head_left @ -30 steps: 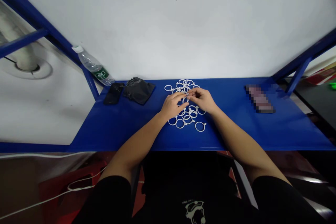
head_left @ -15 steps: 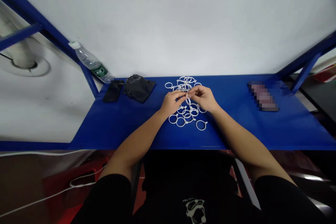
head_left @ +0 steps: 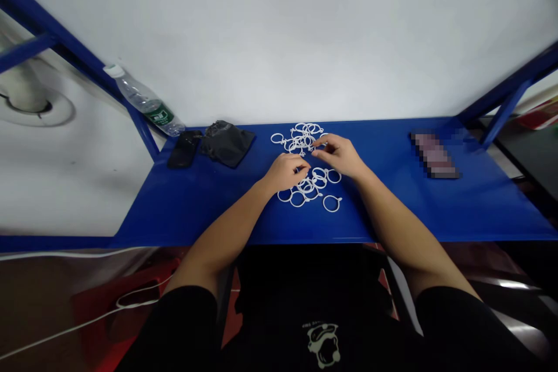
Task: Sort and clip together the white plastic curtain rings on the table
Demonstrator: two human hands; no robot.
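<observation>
- Moving apart, the two hands no longer meet over the rings as they did a moment ago, and no ring stands up between them now.
- The left hand sits just above the lower pile of white plastic rings. Its fingers are curled close together, touching or almost touching the rings. I cannot tell if they pinch one.
- The right hand reaches left, near the fingertips of the left hand. Its fingers are a little apart, and I see no ring in them.
- The upper pile lies just past both sets of fingers.
- One lone ring lies just beyond the right side of the lower pile.
- Left of the left hand, on the blue metal bench, are a black phone and a black cloth bag.
- A water bottle leans behind them.
</observation>
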